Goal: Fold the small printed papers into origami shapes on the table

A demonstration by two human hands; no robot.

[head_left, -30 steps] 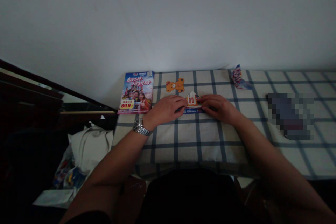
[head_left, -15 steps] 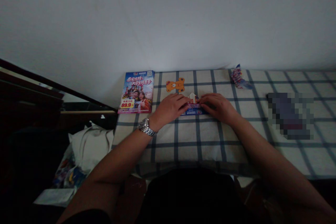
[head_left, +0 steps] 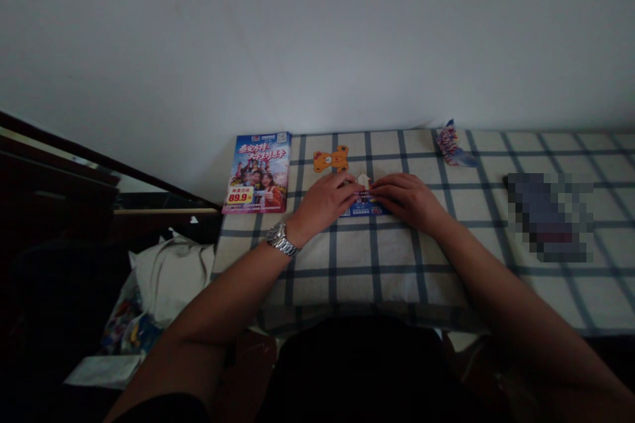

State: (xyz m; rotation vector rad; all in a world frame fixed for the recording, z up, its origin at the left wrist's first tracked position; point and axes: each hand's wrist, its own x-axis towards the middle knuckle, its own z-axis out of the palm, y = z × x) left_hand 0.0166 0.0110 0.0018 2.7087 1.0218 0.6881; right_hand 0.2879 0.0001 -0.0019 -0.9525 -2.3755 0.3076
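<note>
A small printed flyer (head_left: 366,207), partly folded, lies on the checked cloth between my two hands. Its lower part is blue with white print, and a pale pointed fold sticks up at its far edge. My left hand (head_left: 331,197), with a metal watch on the wrist, has its fingers pressed together on the flyer's left side. From the right, my right hand (head_left: 405,199) pinches the other side of the paper. The fingertips of both hands nearly meet and cover much of the flyer.
A stack of similar flyers (head_left: 258,173) lies at the cloth's far left corner. A bear picture (head_left: 330,159) is just beyond my left hand. Further right are a crumpled colourful paper piece (head_left: 450,145) and a blurred-out dark object (head_left: 543,215). A white bag (head_left: 173,274) sits lower left.
My right hand has slid slightly left along the flyer, bringing its fingertips closer to my left hand's. Less of the pale fold shows. The flyer stays in place.
</note>
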